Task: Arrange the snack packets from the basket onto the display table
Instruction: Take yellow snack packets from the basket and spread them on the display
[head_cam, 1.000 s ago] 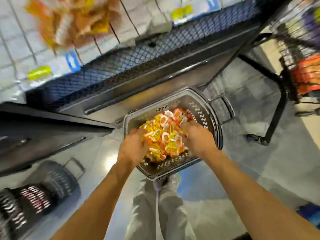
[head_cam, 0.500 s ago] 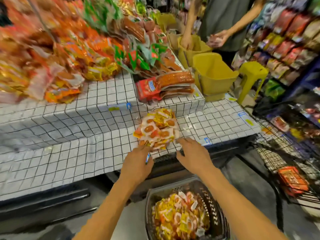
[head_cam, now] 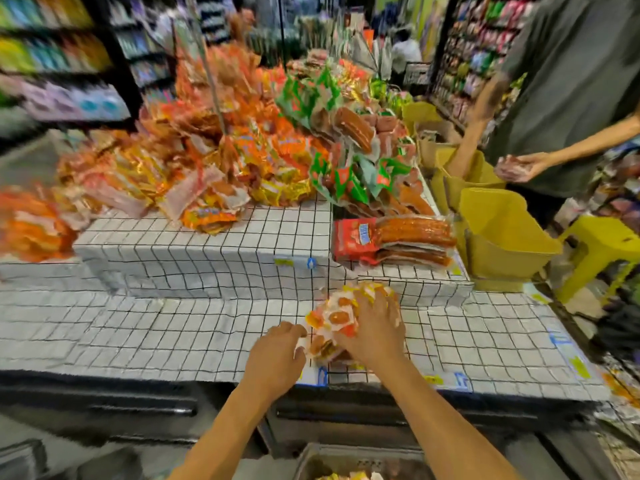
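Note:
A bunch of orange, yellow and white snack packets [head_cam: 334, 317] lies on the lower tier of the white tiled display table [head_cam: 173, 327], near its front edge. My right hand [head_cam: 372, 327] rests flat on top of the bunch, fingers spread over it. My left hand [head_cam: 275, 355] touches the bunch's left edge with its fingertips. The grey basket [head_cam: 346, 459] stands on the floor below, only its rim and a few packets showing at the bottom edge.
Heaps of orange, yellow and green snack packets [head_cam: 221, 161] cover the upper tier. A stack of sausage packs [head_cam: 394, 240] lies just behind the bunch. Yellow bins [head_cam: 498, 237] and a yellow stool [head_cam: 595, 251] stand to the right, where another person [head_cam: 568, 98] handles goods.
My hands lifted a bunch of packets out of the basket and onto the table's lower tier. My right hand moved on top of the bunch and my left to its edge.

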Demonstrator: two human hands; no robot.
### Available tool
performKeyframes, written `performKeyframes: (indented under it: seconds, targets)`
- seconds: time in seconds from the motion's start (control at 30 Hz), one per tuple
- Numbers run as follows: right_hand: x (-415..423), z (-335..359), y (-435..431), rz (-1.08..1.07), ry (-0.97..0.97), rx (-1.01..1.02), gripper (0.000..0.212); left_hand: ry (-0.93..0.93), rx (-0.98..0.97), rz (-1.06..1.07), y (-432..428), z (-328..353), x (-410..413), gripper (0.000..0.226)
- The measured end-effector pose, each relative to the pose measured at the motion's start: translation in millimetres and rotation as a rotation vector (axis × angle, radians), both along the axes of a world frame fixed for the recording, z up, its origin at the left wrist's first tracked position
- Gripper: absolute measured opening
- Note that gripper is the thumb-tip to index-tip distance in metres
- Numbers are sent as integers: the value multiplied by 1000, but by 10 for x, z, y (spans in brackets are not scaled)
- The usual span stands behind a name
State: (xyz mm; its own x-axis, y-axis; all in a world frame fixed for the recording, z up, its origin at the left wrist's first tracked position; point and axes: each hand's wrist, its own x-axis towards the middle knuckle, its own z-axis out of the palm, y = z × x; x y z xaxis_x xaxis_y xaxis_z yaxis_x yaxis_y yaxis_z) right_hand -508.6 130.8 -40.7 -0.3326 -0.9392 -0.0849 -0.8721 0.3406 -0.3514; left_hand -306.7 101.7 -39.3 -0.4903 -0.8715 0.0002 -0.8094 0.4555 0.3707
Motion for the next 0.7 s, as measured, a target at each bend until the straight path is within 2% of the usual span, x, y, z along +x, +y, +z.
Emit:
performKeyframes:
  seconds: [0.2,0.27,0.33,0.43,0.57,0.7]
  targets:
    - [49,-348,-428,-174,-16,130,128,-11,25,-39,-436,-175,64,32]
    - [30,-469,-486,-223,-11,145,131,-17,59,-60,-570,-229,45,32]
    - [-49,-562,-498,-278,-17,120,122,-14,79,-76,-690,-279,3,34]
    - [-314,-683,-453,-341,-87,-13,94,1,103,-109,-800,-326,-96,34]
    - [-706,-701,-263,-416,-317,-241,71,52,144,-152,-876,-410,-264,34]
    - [-999,-636,-21,-565,-408,-337,55,79,177,-227,-897,-549,-530,52]
